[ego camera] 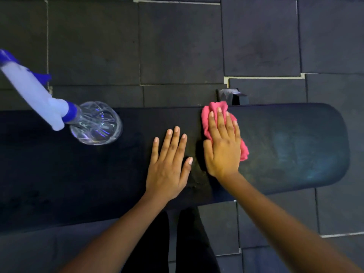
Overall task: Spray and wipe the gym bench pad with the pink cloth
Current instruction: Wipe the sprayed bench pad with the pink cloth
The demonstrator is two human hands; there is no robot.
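Spray bottle [94,127] stands upright on the left part of the bench pad [295,146], well apart from both my hands. Clear body, blue collar, white trigger head leaning out to the left. Nobody's holding it, so I read the spray step as done, at least for this section.

My left hand [169,164] lies flat on the pad near the middle, fingers spread, palm down, gripping nothing. Looks like bracing only.

Just beside it, my right hand [222,146] is flat and open too, fingers extended, pressing the pink cloth [208,113] down onto the pad. The cloth is bunched under the palm, pinned rather than gripped, with edges poking out past the fingertips at the far edge and out by the little-finger side.

So: wipe step is in hand. The rounded right end of the pad shows a dull streaky sheen; can't tell if that's wet film or glare.

Next move, as I judge it: keep palm pressure on the cloth and sweep right toward that rounded end. The left stretch under the bottle would need the bottle lifted off first.
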